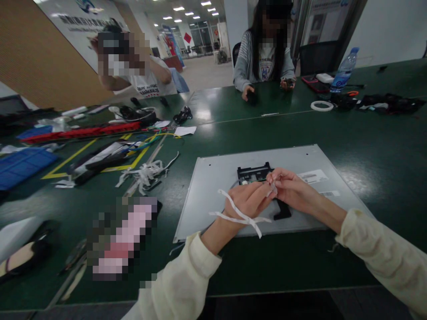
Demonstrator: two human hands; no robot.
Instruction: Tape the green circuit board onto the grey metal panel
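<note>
a long dark green table (pixel 233 115) under ceiling lights (pixel 179 8), tan wall (pixel 36 58) at left.

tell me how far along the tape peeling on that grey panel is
Done: white tape strips already hang off the left hand. In hand: both hands pinch a small piece, right hand at its end. Left: the black part on the grey panel looks untouched.

A thin white strip (pixel 240 216) trails loosely across the back of the left wrist, its far end pinched between both hands' fingertips above a flat grey panel (pixel 213 178) lying on the bench.
</note>
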